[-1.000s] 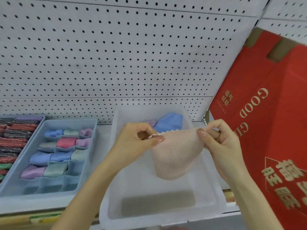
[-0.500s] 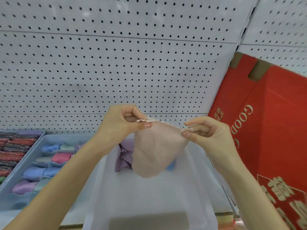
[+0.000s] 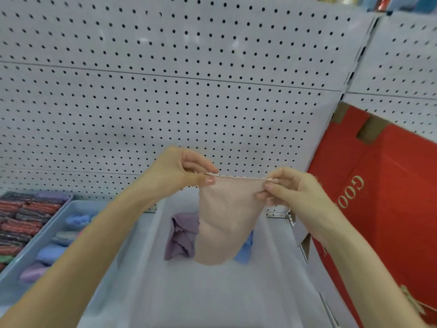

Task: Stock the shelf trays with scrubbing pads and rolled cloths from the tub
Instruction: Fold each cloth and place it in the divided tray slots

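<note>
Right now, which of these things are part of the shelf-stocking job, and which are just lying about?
Part of the job: pink cloth, pinched by left hand and right hand; clear tub holding purple cloth and blue cloth; blue divider tray with rolled cloths; scrubbing pads.
Just lying about: red carton; pegboard wall.

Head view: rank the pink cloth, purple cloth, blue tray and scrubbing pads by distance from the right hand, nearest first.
1. pink cloth, pinched by the right hand itself.
2. purple cloth, in the tub, below and left.
3. blue tray, further left.
4. scrubbing pads, at the far left.
</note>
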Tool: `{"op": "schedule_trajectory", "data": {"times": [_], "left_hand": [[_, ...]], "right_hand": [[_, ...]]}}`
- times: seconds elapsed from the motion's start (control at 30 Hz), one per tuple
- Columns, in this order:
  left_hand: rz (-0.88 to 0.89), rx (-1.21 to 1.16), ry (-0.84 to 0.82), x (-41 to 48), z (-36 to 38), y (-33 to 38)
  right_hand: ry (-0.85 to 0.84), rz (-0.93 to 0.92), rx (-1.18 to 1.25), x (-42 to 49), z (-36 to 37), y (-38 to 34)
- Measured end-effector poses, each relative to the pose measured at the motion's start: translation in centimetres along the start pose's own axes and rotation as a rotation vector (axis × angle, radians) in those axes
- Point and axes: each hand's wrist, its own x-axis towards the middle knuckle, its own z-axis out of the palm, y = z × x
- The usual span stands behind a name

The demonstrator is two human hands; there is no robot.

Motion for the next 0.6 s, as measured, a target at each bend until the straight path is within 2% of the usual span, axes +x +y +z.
{"op": "schedule_trajectory", "data": {"times": [0.1, 0.3, 0.37, 0.5, 0.53, 0.6], "left_hand": [[0.0, 0.018, -0.045, 0.1, -0.5, 0.1], [0.06, -0.096, -0.072, -0.5, -1.4, 0.1], [0.146, -0.161, -0.115, -1.6, -2.0, 0.8], [0.426, -0.395, -0.367, -3.3, -2.2, 3.2], [0.483, -0.445, -0.417, -3.2, -1.8, 3.7], [0.541, -0.532, -0.462, -2.6, -0.2, 4.3]], "right_hand": [[0.007, -0.039, -0.018, 0.6, 0.4, -0.6], [0.029, -0.138, -0.091, 0.9, 0.2, -1.9], [-0.056, -0.217, -0.048, 0.3, -0.8, -2.7], [-0.476, -0.417, 0.23, -1.1, -1.4, -4.7], [-0.527, -0.435, 0.291, -1.0, -0.9, -5.1], [-0.506, -0.499, 0.351, -0.5, 1.0, -5.4]]}}
